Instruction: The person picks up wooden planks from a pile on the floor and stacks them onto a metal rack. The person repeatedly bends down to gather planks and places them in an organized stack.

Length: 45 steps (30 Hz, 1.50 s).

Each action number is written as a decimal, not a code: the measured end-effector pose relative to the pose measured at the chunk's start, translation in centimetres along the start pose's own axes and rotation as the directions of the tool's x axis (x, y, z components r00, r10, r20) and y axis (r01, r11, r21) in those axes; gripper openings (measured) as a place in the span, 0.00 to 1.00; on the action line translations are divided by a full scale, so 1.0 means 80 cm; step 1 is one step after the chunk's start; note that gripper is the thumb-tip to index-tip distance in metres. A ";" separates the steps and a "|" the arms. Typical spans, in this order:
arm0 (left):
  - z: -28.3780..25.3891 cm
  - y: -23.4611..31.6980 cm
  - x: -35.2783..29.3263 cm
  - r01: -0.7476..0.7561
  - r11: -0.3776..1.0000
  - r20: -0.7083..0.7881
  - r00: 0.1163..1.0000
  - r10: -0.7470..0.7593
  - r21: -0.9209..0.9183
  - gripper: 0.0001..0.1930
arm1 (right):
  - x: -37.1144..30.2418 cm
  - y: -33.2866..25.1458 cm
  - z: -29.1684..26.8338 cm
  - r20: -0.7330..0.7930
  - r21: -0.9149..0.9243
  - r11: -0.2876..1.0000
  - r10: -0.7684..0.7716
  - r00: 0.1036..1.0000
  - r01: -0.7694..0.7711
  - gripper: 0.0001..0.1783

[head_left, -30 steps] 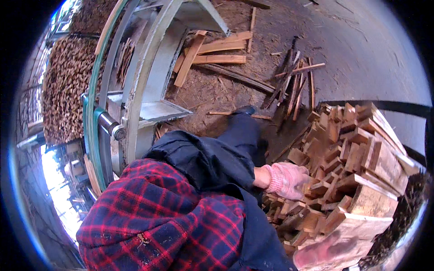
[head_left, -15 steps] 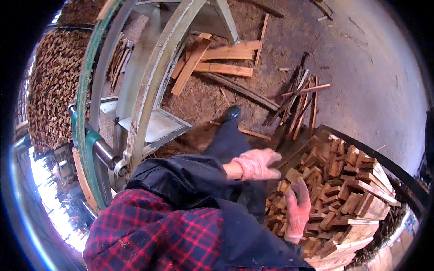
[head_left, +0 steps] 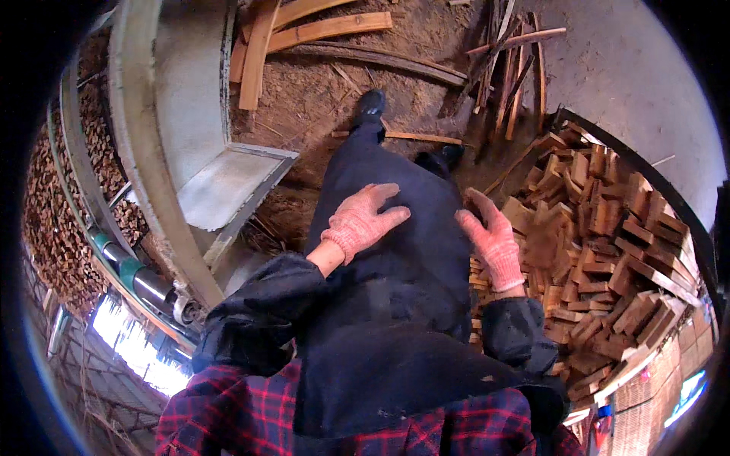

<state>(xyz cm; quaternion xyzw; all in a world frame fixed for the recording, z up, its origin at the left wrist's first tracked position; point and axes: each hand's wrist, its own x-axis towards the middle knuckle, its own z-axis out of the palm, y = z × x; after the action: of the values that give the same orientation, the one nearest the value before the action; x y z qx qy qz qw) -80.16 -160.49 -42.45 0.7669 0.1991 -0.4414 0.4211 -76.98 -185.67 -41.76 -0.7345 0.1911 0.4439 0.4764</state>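
Both my hands wear pinkish-red knit work gloves and are held over the dark apron (head_left: 388, 266). My left hand (head_left: 363, 220) is empty, its thumb and fingers spread apart. Nothing is in my right hand (head_left: 493, 239) either; it is open, fingers slightly curled, in front of the near side of a big heap of cut wood blocks (head_left: 601, 258). The heap is on my right, its pieces lying at mixed angles behind a dark curved rim (head_left: 646, 167).
A pale metal machine frame (head_left: 148, 152) with a flat ledge (head_left: 228, 182) stands on my left. Orange-brown planks (head_left: 327, 30) lie on the sawdust-covered floor ahead, with thin dark strips (head_left: 517, 76) right of them. Stacked wood (head_left: 57, 205) rises at far left.
My left hand has moved left, away from the heap, and my right hand has risen. My body has turned more upright, and the view has shifted so the floor planks sit higher.
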 end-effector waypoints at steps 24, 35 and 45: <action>0.236 -0.257 0.559 -0.146 0.578 0.054 0.983 0.174 0.803 0.21 | 0.234 0.251 0.087 0.015 0.736 0.658 0.220 0.975 -0.159 0.28; 0.110 0.111 0.510 -0.320 0.852 -0.007 0.935 0.355 0.415 0.28 | 0.308 0.255 0.086 -0.030 0.476 0.879 0.019 0.999 -0.002 0.25; -0.059 -0.062 0.551 0.010 0.755 -0.251 0.946 0.205 0.656 0.44 | 0.345 0.150 0.019 0.063 0.512 0.854 0.066 0.996 -0.089 0.23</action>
<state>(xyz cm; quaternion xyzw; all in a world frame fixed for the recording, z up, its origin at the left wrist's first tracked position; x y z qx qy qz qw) -57.69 -156.77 -80.81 0.9334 0.0563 -0.3349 0.1157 -71.40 -186.10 -71.39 -0.5625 0.3220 0.4113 0.6409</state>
